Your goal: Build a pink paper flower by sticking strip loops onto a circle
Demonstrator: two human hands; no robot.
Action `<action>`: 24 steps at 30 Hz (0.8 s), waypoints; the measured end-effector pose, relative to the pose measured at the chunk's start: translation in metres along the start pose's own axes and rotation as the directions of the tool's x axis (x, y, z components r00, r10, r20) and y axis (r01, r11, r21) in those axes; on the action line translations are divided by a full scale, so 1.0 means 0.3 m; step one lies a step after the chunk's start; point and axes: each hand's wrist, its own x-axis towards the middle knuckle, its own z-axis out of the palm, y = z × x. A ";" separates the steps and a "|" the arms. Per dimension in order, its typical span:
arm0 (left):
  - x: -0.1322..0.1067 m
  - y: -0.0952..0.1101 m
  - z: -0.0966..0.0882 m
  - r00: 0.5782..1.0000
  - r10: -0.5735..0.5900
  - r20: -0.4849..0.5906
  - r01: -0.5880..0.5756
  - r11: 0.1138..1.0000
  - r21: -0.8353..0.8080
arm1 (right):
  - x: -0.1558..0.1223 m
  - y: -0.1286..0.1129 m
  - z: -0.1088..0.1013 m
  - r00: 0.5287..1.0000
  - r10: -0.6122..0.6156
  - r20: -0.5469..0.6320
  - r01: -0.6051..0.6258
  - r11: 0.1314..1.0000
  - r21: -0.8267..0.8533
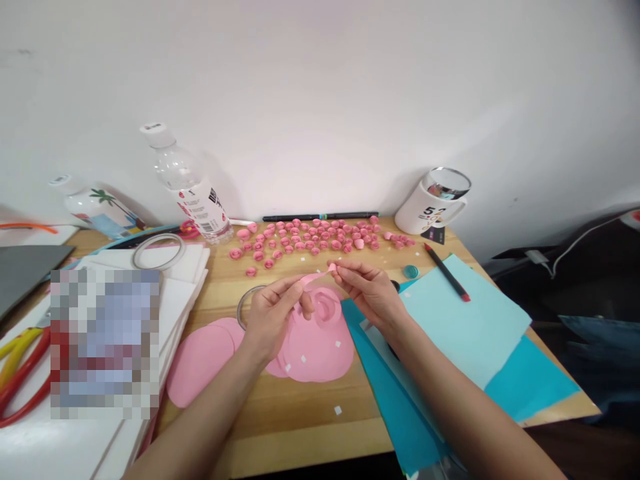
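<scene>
Pinching a pink paper strip [315,279] between left hand [273,317] and right hand [370,291]. Held above pink paper circles [320,350]

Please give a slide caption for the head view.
Left hand and right hand hold a pink paper strip above pink paper circles on a wooden table.

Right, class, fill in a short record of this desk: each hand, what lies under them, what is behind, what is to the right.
Left hand: pinches one end of the pink paper strip
Right hand: pinches the strip's rolled end
Under the hands: pink paper circles on the wooden desk
Behind: many small pink paper rolls
Right side: blue paper sheets, red-tipped pen, white mug
</scene>
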 end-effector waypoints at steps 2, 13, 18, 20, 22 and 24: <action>-0.001 0.002 0.003 1.000 -0.005 -0.006 0.005 1.000 -0.003 | 0.001 0.001 -0.005 1.000 -0.002 -0.010 0.002 1.000 0.010; -0.024 0.019 0.017 0.982 -0.009 0.188 0.020 0.998 -0.055 | -0.010 -0.007 0.007 1.000 0.006 -0.001 -0.006 1.000 0.008; -0.008 0.028 0.006 0.971 -0.192 0.144 0.219 0.954 -0.205 | -0.007 -0.002 0.002 1.000 0.002 0.014 -0.002 1.000 0.004; -0.004 0.018 0.003 0.961 -0.248 0.122 0.265 0.952 -0.154 | -0.004 0.002 0.001 1.000 0.024 0.005 -0.024 1.000 -0.009; -0.004 0.003 0.004 0.961 -0.254 0.107 0.261 0.963 -0.064 | -0.005 0.007 0.002 0.999 0.042 0.005 -0.042 0.999 -0.028; -0.006 -0.010 0.008 0.968 -0.239 0.073 0.235 0.970 0.054 | -0.007 0.010 0.006 0.998 0.055 0.016 -0.054 0.997 -0.046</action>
